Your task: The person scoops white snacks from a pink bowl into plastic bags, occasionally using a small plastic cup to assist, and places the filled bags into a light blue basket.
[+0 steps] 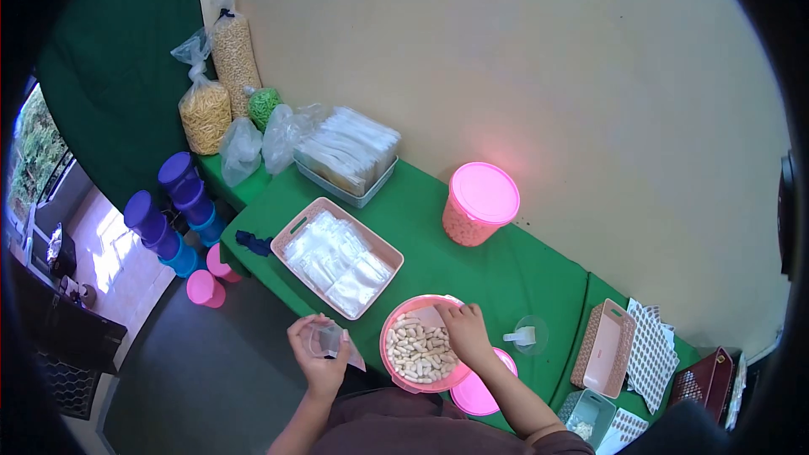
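My left hand (322,355) is closed around a clear plastic bag (324,339), whose mouth is spread between thumb and fingers, left of a pink tub. Off-white, peanut-shaped snack pieces (415,352) partly fill the pink tub (389,371). Above the tub's right side, my right hand (465,330) has its fingers curled together. A pale pink surface shows beside those fingers, and what they hold, if anything, is hidden. A bright pink lid (477,394) lies under my right forearm.
A pink basket (281,258) holds clear bags. Behind it, a grey basket (354,199) holds more bags. A lidded pink tub (480,206) stands near the wall. To the right are a white scoop (524,336), a woven basket (600,354) and sticker sheets (650,362).
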Available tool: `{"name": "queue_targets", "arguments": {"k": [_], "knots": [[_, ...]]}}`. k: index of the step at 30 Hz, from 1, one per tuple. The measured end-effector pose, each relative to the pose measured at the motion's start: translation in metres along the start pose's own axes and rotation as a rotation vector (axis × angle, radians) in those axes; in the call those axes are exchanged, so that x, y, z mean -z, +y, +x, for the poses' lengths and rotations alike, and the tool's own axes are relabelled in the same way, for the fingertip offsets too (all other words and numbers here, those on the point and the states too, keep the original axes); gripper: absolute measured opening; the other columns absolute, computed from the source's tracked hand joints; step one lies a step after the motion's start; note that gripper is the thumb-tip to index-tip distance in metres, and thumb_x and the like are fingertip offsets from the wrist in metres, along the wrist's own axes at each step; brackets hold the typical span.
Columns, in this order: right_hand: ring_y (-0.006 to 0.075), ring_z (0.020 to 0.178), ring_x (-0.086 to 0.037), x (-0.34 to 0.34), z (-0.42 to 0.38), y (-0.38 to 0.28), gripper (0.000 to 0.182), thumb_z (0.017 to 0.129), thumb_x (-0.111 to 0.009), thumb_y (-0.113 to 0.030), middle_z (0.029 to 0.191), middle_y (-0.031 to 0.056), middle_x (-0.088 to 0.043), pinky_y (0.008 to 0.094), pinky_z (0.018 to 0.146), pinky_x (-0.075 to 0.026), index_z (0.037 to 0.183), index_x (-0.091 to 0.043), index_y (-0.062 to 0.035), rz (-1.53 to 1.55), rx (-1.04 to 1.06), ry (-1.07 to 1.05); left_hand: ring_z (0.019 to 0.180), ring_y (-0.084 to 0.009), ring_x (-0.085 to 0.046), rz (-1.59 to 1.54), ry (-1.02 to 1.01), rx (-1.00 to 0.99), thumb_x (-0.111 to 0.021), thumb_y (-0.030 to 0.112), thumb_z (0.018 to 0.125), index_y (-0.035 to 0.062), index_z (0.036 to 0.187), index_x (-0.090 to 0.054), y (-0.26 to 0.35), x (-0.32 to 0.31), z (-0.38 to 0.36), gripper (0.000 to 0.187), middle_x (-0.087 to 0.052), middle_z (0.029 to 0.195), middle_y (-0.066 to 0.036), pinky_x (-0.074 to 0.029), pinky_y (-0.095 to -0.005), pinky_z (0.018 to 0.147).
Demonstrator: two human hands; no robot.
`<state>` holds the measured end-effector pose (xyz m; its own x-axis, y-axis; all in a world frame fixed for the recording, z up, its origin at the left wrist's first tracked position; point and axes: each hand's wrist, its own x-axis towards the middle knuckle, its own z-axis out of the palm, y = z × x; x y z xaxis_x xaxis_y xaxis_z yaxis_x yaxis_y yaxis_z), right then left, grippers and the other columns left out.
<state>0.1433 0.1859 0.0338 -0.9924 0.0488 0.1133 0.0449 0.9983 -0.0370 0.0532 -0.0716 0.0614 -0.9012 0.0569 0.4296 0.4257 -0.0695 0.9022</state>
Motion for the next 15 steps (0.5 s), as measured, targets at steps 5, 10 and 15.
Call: {"name": "queue_targets", "arguments": {"k": [5, 10, 15], "knots": [[0.0281, 0.103, -0.057, -0.054, 0.012, -0.008, 0.052, 0.075, -0.056, -0.002, 0.104, 0.0124, -0.064, 0.0451, 0.094, -0.035, 0.127, -0.052, -0.0082, 0.077, 0.029, -0.102, 0.099, -0.0196, -0.054, 0.007, -0.165, 0.049, -0.067, -0.006, 0.074, 0.0036, 0.118, -0.039, -0.004, -0.005, -0.013, 0.053, -0.049, 0.105, -0.011, -0.044, -0.0345, 0.092], [0.0303, 0.104, -0.058, -0.055, -0.004, -0.016, 0.045, 0.082, -0.055, -0.007, 0.103, 0.0145, -0.066, 0.0485, 0.096, -0.034, 0.126, -0.055, -0.0123, 0.319, -0.014, -0.261, 0.098, -0.0187, -0.056, 0.072, -0.23, 0.126, -0.071, -0.004, 0.073, 0.0025, 0.116, -0.043, -0.011, -0.01, -0.018, 0.051, -0.053, 0.102, -0.011, -0.046, -0.033, 0.089], [0.0324, 0.099, -0.063, -0.065, -0.021, -0.031, 0.037, 0.081, -0.056, -0.013, 0.1, 0.0177, -0.067, 0.0494, 0.095, -0.037, 0.118, -0.062, -0.0116, 0.591, -0.045, -0.538, 0.093, -0.0222, -0.06, 0.148, -0.293, 0.13, -0.073, 0.001, 0.068, 0.0027, 0.11, -0.051, -0.022, -0.019, -0.02, 0.047, -0.055, 0.101, -0.012, -0.048, -0.0329, 0.083]]}}
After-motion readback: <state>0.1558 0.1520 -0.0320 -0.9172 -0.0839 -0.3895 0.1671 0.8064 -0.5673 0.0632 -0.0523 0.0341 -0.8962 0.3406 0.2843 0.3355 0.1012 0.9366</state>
